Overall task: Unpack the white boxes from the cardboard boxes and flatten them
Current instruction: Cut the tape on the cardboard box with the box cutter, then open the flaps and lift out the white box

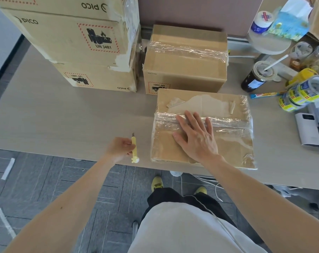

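1. the right hand (197, 137) lies flat on top of the nearest cardboard box (230, 145), with its fingers straight and spread and grasping nothing. the fingertips reach the clear tape (228, 122) that runs left to right across the lid seam.
2. this box sits at the near edge of the table (63, 115), right of centre. its flaps are closed and its top paper is partly torn along the far side.
3. the left hand (121, 147) is just left of that box, over the near table edge. its fingers are curled around a yellow utility knife (134, 149), whose short blade points toward the far side. the knife is apart from the box.
4. a second taped cardboard box (186, 70) stands just beyond the near one, closed, and the two look touching or nearly so.
5. a stack of larger cardboard boxes (72, 37) with printed "pico" and "un 3481" marks stands at the far left, beside the second box.
6. at the far right of the table are yellow tape rolls (305, 94) and a dark drink cup (255, 79) with a straw, well apart from both hands.
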